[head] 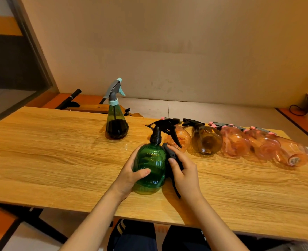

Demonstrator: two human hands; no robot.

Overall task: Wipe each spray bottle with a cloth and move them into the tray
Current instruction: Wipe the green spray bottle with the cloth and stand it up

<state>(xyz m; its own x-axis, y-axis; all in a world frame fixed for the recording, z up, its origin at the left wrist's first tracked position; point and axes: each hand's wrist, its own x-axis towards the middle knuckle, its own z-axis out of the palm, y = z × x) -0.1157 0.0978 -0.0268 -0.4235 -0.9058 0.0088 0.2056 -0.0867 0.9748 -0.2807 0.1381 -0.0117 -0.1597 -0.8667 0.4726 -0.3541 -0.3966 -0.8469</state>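
Two hands point(131, 171) point(184, 171) around green bottle point(149, 163), dark cloth point(173, 158) seemingly under right fingers point(173, 167)

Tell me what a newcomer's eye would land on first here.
First, the round green spray bottle at the table's centre, gripped by the left hand while the right hand presses a black cloth to its side. Next, the row of pink and amber spray bottles lying toppled to the right.

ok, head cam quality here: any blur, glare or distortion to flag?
Head view: warm orange cast overall; wide-angle bending bows the table edge; the lying pink bottles at the right are smeared and soft; small glare spots on the green bottle; left hand and right hand fairly sharp.
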